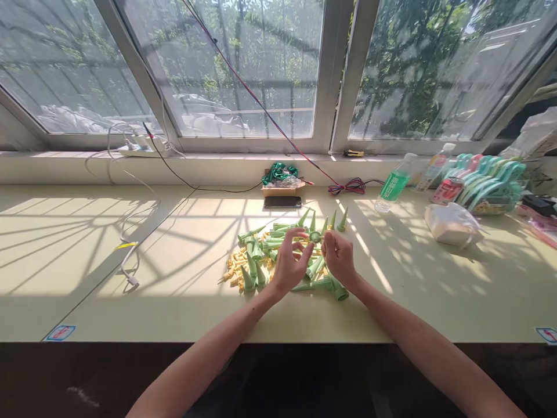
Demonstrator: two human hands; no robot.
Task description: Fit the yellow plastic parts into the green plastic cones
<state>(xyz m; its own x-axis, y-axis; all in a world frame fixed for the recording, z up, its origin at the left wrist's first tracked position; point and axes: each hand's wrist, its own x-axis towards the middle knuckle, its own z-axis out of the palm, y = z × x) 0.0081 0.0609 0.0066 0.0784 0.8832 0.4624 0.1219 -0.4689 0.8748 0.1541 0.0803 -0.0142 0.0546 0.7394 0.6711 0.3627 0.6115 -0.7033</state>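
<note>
Both my hands are raised over a heap of green plastic cones (256, 255) on the pale yellow-green table (183, 313). My left hand (290, 261) and my right hand (339, 257) pinch one green cone piece (315, 237) between their fingertips, seen end-on. Small yellow plastic parts (235, 268) lie at the left of the heap. Three green cones (333, 220) stand upright just behind my hands.
A black phone (282, 202) and a small cardboard box of green parts (281, 181) lie behind the heap. White cables (130, 255) trail at the left. At the right are a green bottle (393, 187), a white bag (452, 223) and teal hangers (491, 180).
</note>
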